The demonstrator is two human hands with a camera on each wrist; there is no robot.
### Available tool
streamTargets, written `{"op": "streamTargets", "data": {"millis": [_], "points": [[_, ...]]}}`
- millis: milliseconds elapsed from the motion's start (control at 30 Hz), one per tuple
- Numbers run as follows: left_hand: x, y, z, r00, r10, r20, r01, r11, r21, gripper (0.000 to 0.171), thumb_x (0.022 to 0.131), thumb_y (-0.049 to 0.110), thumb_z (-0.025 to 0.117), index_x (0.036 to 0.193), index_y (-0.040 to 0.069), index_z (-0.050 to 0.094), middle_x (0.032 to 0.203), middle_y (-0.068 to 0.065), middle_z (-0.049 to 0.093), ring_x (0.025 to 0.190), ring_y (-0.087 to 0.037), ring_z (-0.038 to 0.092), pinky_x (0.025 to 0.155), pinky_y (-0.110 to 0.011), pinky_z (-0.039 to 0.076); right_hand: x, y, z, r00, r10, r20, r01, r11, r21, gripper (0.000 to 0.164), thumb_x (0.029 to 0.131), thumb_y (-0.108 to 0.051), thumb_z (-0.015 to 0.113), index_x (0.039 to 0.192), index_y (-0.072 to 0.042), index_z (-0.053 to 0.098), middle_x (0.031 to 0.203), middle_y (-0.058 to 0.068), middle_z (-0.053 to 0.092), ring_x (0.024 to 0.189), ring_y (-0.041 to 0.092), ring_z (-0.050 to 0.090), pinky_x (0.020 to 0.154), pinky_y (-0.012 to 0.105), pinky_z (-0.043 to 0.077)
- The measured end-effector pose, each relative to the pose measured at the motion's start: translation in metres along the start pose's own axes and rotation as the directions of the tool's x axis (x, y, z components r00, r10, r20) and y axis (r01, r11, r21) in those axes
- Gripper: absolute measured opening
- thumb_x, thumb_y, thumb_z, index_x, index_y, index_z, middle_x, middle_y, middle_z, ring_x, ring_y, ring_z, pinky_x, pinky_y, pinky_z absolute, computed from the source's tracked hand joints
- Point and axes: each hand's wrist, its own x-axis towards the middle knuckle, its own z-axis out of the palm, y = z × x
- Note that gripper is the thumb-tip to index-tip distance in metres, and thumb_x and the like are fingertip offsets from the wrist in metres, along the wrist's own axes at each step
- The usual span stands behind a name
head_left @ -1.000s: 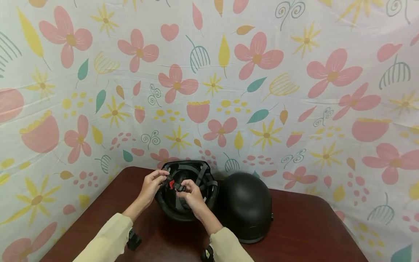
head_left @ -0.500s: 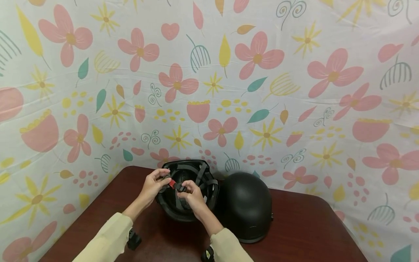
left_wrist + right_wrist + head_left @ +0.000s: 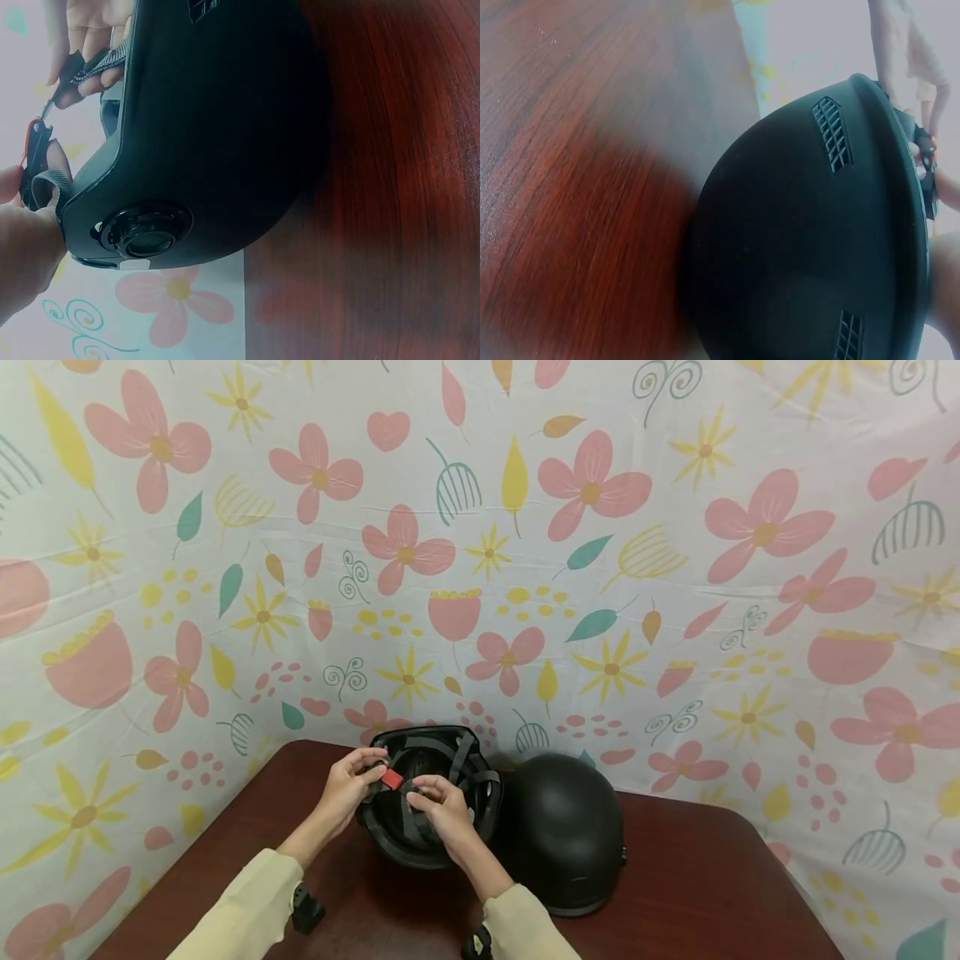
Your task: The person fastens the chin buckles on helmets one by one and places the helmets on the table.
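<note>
An upturned black helmet (image 3: 420, 857) lies on the table with its inner straps facing up. Over its opening my left hand (image 3: 347, 789) pinches the chin strap's buckle half with a red tab (image 3: 392, 778). In the left wrist view that red-and-black buckle half (image 3: 36, 154) sits at the helmet's rim beside a grey strap loop. My right hand (image 3: 444, 814) holds the other strap end, and its black buckle piece (image 3: 69, 69) shows in the left wrist view. A thin dark part spans the small space between the two halves; whether they are joined is unclear.
A second black helmet (image 3: 566, 835) rests dome up just right of the first. Both stand on a dark red-brown wooden table (image 3: 690, 877). Behind hangs a white sheet (image 3: 480, 485) printed with flowers and leaves. Black wrist cameras (image 3: 306, 910) sit below the cuffs.
The red buckle half has turned to show more of its red face. My right hand's fingers have shifted, and the black piece seen between the hands earlier is now mostly hidden in the head view.
</note>
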Motion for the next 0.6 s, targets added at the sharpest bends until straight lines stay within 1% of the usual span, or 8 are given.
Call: {"op": "streamTargets", "data": {"millis": [100, 200, 300, 333, 400, 467, 533, 600], "points": [[-0.001, 0.001, 0.0, 1.0, -0.01, 0.0, 0.01, 1.0, -0.002, 0.032, 0.098, 0.012, 0.057, 0.127, -0.001, 0.057, 0.112, 0.0, 0.059, 0.087, -0.007, 0.056, 0.073, -0.023, 0.048, 0.001, 0.001, 0.0, 1.0, -0.006, 0.003, 0.006, 1.0, -0.024, 0.035, 0.093, -0.019, 0.067, 0.122, -0.001, 0.06, 0.109, 0.009, 0.068, 0.079, 0.005, 0.056, 0.073, 0.023, 0.045], [-0.002, 0.002, 0.0, 1.0, -0.014, 0.005, 0.014, 1.0, 0.002, 0.03, 0.098, 0.013, 0.058, 0.124, -0.003, 0.06, 0.105, 0.005, 0.061, 0.08, -0.005, 0.055, 0.07, -0.021, 0.045, 0.001, 0.001, 0.001, 1.0, -0.015, 0.006, 0.015, 0.998, -0.054, 0.036, 0.092, -0.018, 0.068, 0.123, -0.001, 0.06, 0.11, 0.014, 0.069, 0.076, 0.005, 0.057, 0.074, 0.025, 0.048], [-0.004, 0.002, 0.0, 1.0, -0.008, 0.024, 0.007, 1.0, 0.026, 0.031, 0.098, 0.012, 0.057, 0.123, -0.005, 0.061, 0.101, 0.005, 0.062, 0.072, -0.005, 0.052, 0.065, -0.021, 0.043, 0.0, -0.002, 0.003, 1.0, -0.025, 0.002, 0.025, 0.997, -0.076, 0.035, 0.091, -0.016, 0.069, 0.122, 0.0, 0.061, 0.107, 0.016, 0.07, 0.08, 0.004, 0.061, 0.08, 0.026, 0.052], [-0.004, 0.002, 0.0, 0.999, -0.007, 0.035, 0.006, 1.0, 0.03, 0.031, 0.099, 0.013, 0.057, 0.123, -0.005, 0.061, 0.101, 0.004, 0.063, 0.071, -0.004, 0.053, 0.065, -0.02, 0.043, -0.002, -0.005, 0.004, 0.999, -0.033, -0.002, 0.033, 0.996, -0.081, 0.035, 0.091, -0.015, 0.069, 0.121, 0.001, 0.061, 0.106, 0.016, 0.07, 0.079, 0.004, 0.061, 0.08, 0.027, 0.052], [-0.005, 0.002, -0.002, 0.997, 0.001, 0.073, -0.004, 0.999, 0.039, 0.032, 0.1, 0.013, 0.055, 0.125, -0.007, 0.059, 0.102, 0.001, 0.063, 0.071, -0.004, 0.056, 0.067, -0.019, 0.048, -0.007, -0.012, 0.006, 0.999, -0.033, -0.015, 0.032, 0.996, -0.085, 0.034, 0.09, -0.014, 0.07, 0.119, 0.003, 0.062, 0.102, 0.015, 0.07, 0.079, 0.004, 0.061, 0.079, 0.026, 0.052], [-0.005, 0.001, -0.003, 0.993, 0.003, 0.118, -0.007, 0.999, 0.034, 0.035, 0.101, 0.014, 0.052, 0.127, -0.009, 0.056, 0.105, -0.003, 0.062, 0.074, -0.004, 0.061, 0.073, -0.02, 0.052, -0.01, -0.018, 0.007, 0.999, -0.032, -0.028, 0.03, 0.996, -0.085, 0.032, 0.09, -0.013, 0.069, 0.116, 0.005, 0.062, 0.098, 0.013, 0.07, 0.078, 0.005, 0.06, 0.078, 0.026, 0.051], [-0.004, -0.001, -0.007, 0.983, 0.008, 0.182, -0.015, 0.999, 0.036, 0.038, 0.102, 0.016, 0.05, 0.13, -0.009, 0.053, 0.109, -0.007, 0.061, 0.08, -0.006, 0.066, 0.079, -0.022, 0.055, -0.008, -0.015, 0.006, 0.998, -0.039, -0.043, 0.036, 0.996, -0.084, 0.032, 0.09, -0.014, 0.07, 0.114, 0.005, 0.063, 0.096, 0.01, 0.07, 0.077, 0.004, 0.06, 0.077, 0.026, 0.052], [-0.003, -0.004, -0.011, 0.97, 0.017, 0.244, -0.032, 0.998, 0.055, 0.041, 0.102, 0.019, 0.051, 0.132, -0.009, 0.05, 0.114, -0.014, 0.06, 0.084, -0.006, 0.067, 0.085, -0.026, 0.056, -0.003, -0.008, 0.004, 0.998, -0.034, -0.049, 0.029, 0.996, -0.083, 0.032, 0.09, -0.018, 0.071, 0.114, 0.002, 0.065, 0.095, 0.005, 0.07, 0.078, 0.005, 0.061, 0.077, 0.026, 0.051]]}}
